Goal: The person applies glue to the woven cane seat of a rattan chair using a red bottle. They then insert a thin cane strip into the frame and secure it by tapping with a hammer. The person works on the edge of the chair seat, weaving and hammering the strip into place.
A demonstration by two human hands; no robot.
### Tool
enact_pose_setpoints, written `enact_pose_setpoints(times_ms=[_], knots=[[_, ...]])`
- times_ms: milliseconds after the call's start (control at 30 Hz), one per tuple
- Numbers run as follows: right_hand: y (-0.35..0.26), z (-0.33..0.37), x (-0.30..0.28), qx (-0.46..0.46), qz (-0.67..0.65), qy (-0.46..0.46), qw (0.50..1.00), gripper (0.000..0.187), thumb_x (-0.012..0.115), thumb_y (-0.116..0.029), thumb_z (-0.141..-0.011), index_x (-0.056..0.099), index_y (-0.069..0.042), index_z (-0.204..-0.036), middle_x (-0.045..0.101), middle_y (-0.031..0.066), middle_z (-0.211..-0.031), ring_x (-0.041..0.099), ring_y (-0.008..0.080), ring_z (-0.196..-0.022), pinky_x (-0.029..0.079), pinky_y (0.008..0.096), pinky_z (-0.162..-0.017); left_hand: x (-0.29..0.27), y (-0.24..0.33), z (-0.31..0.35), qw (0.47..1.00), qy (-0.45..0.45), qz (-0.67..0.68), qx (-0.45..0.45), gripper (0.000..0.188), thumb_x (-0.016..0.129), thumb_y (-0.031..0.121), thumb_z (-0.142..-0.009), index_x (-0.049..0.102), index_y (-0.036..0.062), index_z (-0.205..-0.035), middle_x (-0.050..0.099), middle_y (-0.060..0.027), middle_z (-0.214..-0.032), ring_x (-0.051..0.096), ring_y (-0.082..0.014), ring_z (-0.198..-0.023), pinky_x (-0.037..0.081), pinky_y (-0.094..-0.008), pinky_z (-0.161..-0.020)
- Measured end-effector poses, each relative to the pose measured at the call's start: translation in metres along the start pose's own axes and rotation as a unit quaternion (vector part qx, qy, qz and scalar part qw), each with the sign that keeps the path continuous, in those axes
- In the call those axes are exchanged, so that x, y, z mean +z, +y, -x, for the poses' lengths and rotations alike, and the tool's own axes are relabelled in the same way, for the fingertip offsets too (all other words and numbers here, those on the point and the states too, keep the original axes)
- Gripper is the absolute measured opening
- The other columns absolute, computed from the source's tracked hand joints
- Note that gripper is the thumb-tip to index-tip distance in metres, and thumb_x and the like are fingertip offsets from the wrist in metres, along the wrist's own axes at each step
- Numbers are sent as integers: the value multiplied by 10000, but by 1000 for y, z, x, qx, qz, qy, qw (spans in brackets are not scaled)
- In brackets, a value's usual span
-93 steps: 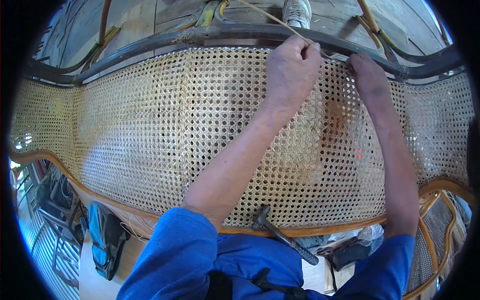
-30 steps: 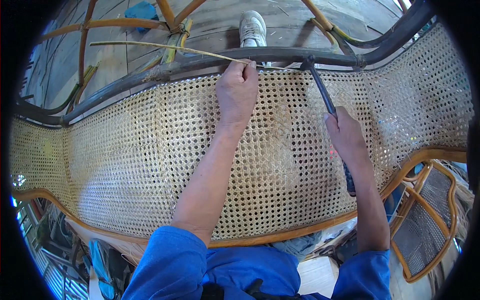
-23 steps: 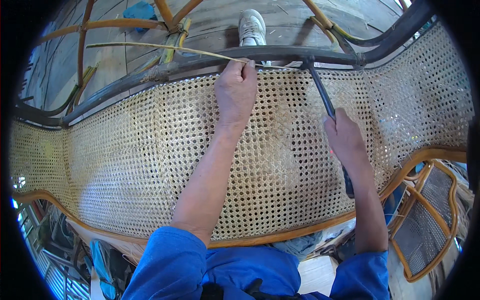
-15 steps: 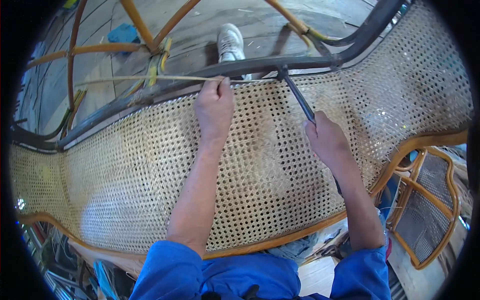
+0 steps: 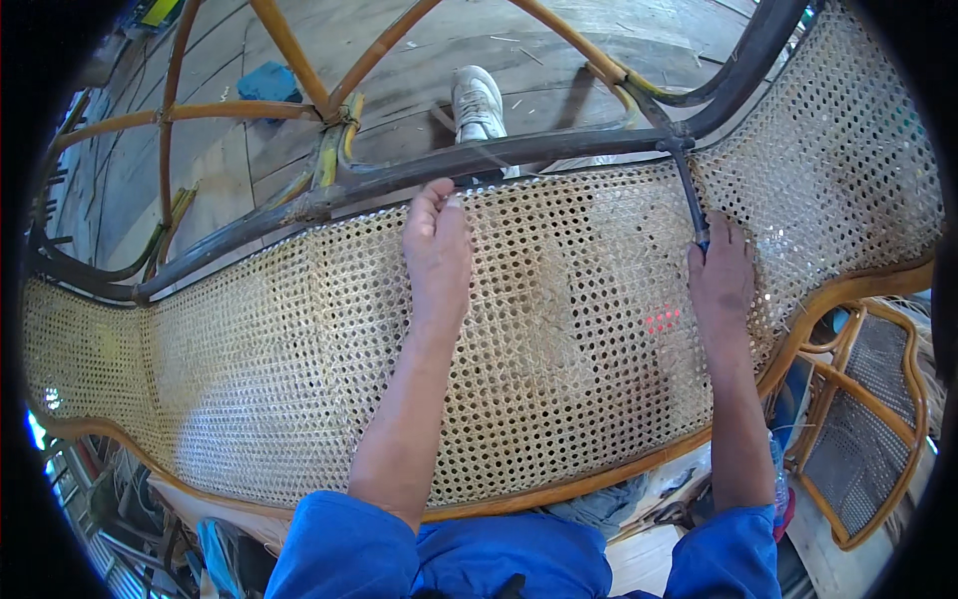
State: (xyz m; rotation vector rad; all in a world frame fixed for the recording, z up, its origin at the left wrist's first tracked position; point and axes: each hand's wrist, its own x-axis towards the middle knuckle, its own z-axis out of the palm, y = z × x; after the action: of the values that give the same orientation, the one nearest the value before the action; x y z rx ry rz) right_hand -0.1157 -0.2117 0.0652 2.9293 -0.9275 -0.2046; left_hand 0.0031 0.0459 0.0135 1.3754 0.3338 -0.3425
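A long woven cane panel (image 5: pixel 379 349) stretches across in front of me, its far edge running along a dark curved frame rail (image 5: pixel 559 150). My left hand (image 5: pixel 437 240) is at that far edge, thumb and fingers pinched together beside the rail. What they hold is too small and blurred to make out. Farther right, my right hand (image 5: pixel 722 280) lies low over the cane, with the handle of a hammer (image 5: pixel 691 195) between thumb and fingers. The hammer's head rests against the dark rail, near a joint. The grip end is hidden under my palm.
Orange-brown rattan poles (image 5: pixel 239 110) rise beyond the rail. A white shoe (image 5: pixel 479 105) stands on the plank floor, with a blue scrap (image 5: pixel 269 88) to its left. A smaller cane-and-rattan piece (image 5: pixel 863 419) leans at the right. A brown rattan rail (image 5: pixel 589 484) borders the near edge.
My right hand has carried the hammer rightward along the rail. The long thin strip that my left hand held along the edge no longer shows clearly. The view has shifted slightly.
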Motion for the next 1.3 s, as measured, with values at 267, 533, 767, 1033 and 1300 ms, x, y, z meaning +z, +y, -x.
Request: enact_pose_setpoints(times_ms=[267, 533, 767, 1033, 1300], knots=[[0, 7, 5, -19, -53, 76, 995, 443, 635, -138, -815, 501, -94, -1235, 506, 138, -1225, 462, 333, -1157, 392, 449, -977, 11, -11, 39, 953, -134, 212, -169, 231, 450, 63, -942, 514, 40, -1163, 617, -58, -978, 605, -126, -743, 441, -233, -579], [-56, 53, -17, -40, -418, 22, 907, 192, 604, -78, -860, 601, -51, -1050, 619, 116, -979, 612, 225, -900, 491, 329, -781, 23, -16, 45, 862, -210, 384, -257, 587, 322, 513, -971, 481, 0, -1207, 573, -148, -1146, 588, -275, -1028, 507, -391, -844], [-117, 63, 9, -70, -449, 33, 890, 220, 626, -24, -827, 611, -72, -1041, 651, 102, -954, 649, 207, -844, 510, 286, -730, 40, -9, 60, 868, -249, 372, -215, 704, 220, 599, -954, 480, 5, -1227, 556, -122, -1140, 542, -215, -1044, 431, -333, -942], [-95, 47, 6, 89, -776, -81, 619, 136, 665, -41, -828, 653, -41, -964, 665, 33, -891, 591, 88, -745, 458, 218, -647, 41, -6, 62, 957, -233, 36, -169, 303, 435, 261, -988, 555, 25, -1135, 599, -50, -977, 571, -102, -845, 479, -248, -735], [-87, 47, 6, 104, -802, -107, 578, 122, 663, -24, -831, 656, -29, -953, 652, 22, -838, 572, 64, -745, 443, 194, -648, 37, -4, 62, 952, -263, 33, -156, 202, 498, 208, -962, 596, 35, -994, 605, -23, -833, 571, -93, -680, 465, -225, -586]])
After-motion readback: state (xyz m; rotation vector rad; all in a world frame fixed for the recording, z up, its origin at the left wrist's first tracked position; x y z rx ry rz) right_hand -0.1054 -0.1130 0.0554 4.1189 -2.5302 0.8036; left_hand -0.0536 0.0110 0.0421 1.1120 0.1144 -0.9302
